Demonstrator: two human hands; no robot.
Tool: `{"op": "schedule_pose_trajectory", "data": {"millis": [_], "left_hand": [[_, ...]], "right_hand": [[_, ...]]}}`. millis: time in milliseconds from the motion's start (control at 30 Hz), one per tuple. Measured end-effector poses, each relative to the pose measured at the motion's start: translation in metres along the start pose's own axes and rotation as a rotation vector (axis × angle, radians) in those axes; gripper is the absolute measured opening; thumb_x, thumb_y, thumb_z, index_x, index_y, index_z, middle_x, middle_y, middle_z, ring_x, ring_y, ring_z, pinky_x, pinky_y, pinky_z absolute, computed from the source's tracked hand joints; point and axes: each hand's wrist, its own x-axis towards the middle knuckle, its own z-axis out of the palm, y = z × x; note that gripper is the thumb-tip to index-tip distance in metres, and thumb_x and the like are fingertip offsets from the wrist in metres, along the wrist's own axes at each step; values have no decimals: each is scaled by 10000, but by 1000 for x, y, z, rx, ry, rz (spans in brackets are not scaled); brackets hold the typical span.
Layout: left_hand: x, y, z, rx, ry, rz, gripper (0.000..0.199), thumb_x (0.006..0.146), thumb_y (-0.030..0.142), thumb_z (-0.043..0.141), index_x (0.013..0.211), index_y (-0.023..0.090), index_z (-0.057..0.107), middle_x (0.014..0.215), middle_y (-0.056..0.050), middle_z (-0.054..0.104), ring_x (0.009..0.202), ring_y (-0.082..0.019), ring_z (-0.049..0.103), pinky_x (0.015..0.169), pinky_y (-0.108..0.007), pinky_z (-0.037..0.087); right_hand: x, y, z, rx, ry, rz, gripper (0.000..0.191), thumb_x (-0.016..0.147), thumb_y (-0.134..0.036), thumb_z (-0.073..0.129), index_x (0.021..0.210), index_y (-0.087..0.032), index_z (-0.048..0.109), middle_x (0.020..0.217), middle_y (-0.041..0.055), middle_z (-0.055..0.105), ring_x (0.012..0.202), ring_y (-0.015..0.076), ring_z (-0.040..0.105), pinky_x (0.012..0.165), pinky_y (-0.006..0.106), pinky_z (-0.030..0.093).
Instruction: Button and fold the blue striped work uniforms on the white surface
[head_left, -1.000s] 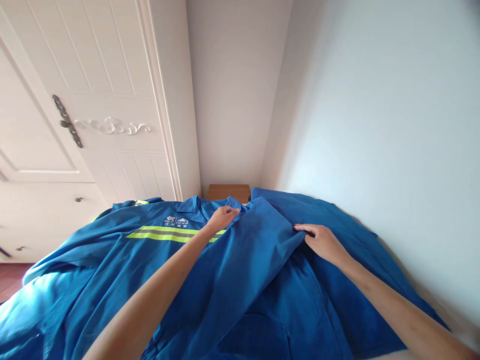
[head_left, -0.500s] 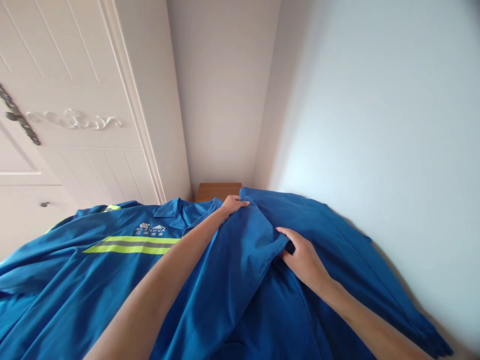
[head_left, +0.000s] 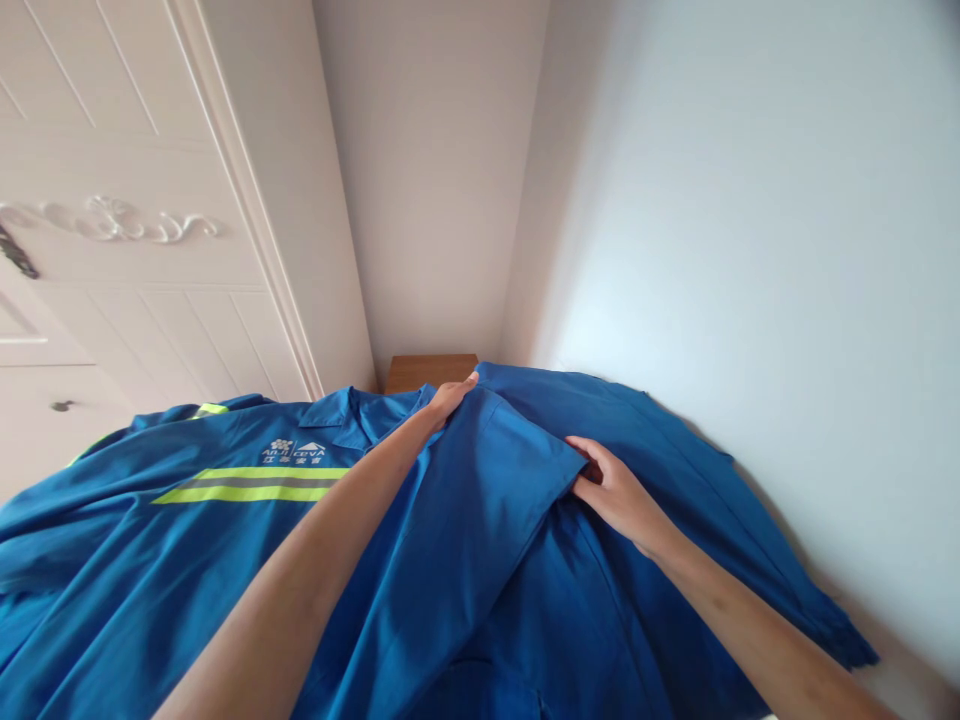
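Note:
A blue work jacket (head_left: pixel 247 560) lies spread out, with yellow-green and grey reflective stripes and a white printed logo on its chest. Its collar (head_left: pixel 328 412) points away from me. My left hand (head_left: pixel 452 397) is closed on the jacket's cloth just right of the collar. Lower and to the right, my right hand (head_left: pixel 609 487) pinches the corner of a folded-back front flap (head_left: pixel 510 470). The cloth between both hands is drawn fairly smooth. What lies beneath the jacket is mostly hidden.
A white wardrobe (head_left: pixel 172 170) with carved trim and dark handles stands on the left. The pale wall (head_left: pixel 735 220) rises close along the right side. A brown wooden surface (head_left: pixel 431 372) shows behind the jacket in the corner.
My right hand has shifted slightly up and right with the flap corner, pulling the flap flatter. My left hand has moved a little up and left. The camera view has turned slightly.

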Motion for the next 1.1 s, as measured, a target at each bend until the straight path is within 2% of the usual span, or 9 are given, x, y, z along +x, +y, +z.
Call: {"op": "schedule_pose_trajectory", "data": {"millis": [100,333,400,500,700,767,867,1000,1100], "left_hand": [[6,-1,4,64,32,-22,310,739,461,732,791,156,724,725,-60,710,645,-181,639,640,-294,504],[13,-3,15,327,200,11,68,780,193,682,840,162,681,897,-91,712,910,-222,651,817,-308,481],[5,2,13,389,212,72,92,808,228,667,875,165,668,966,-110,703,1012,-245,626,893,-333,455],[-18,12,0,446,216,199,195,903,328,560,999,180,641,1100,-113,672,1121,-236,572,978,-336,404],[-117,20,-74,518,116,475,442,980,467,320,1155,178,605,1172,-97,649,1137,-223,561,1018,-318,384],[-162,15,-101,534,147,393,452,962,486,350,1165,177,610,1169,-103,658,1128,-238,575,1008,-334,399],[-236,0,-128,550,367,200,455,909,507,442,1175,175,604,1151,-110,669,1088,-263,600,972,-381,441],[-333,-32,-126,549,645,28,528,852,592,493,1179,190,598,1103,-107,668,1058,-286,611,957,-438,461],[-382,-59,-107,526,797,-57,610,789,660,530,1140,169,622,1085,-130,665,1075,-322,594,947,-475,461]], "right_hand": [[-6,-5,0,-38,-26,2,631,676,-290,734,1273,-226,540,1140,80,694,983,258,674,896,402,521],[-3,-4,-6,-51,-83,89,142,747,-304,604,823,-184,611,660,8,632,584,185,611,515,282,471],[-5,-5,-8,-183,-42,26,175,762,-271,574,900,-182,632,718,21,653,638,194,627,612,317,516],[-13,-9,-14,-338,90,-153,422,772,-182,494,1178,-205,607,1014,67,679,852,216,662,823,374,535],[-38,-55,-8,-370,171,-572,463,838,-135,407,1215,-280,634,1227,72,608,1126,244,598,970,394,502],[-40,-81,10,-382,123,-682,438,857,-138,416,1181,-287,668,1232,69,613,1172,261,571,1031,433,462],[-30,-115,47,-415,-7,-824,387,877,-155,444,1151,-264,695,1269,76,602,1207,266,548,1057,446,438],[18,-131,93,-601,-179,-830,360,901,-223,503,1229,-197,649,1415,119,506,1311,279,465,1121,440,357],[64,-119,114,-797,-298,-628,483,922,-309,521,1370,-129,520,1509,177,389,1393,300,364,1150,417,290]]}}
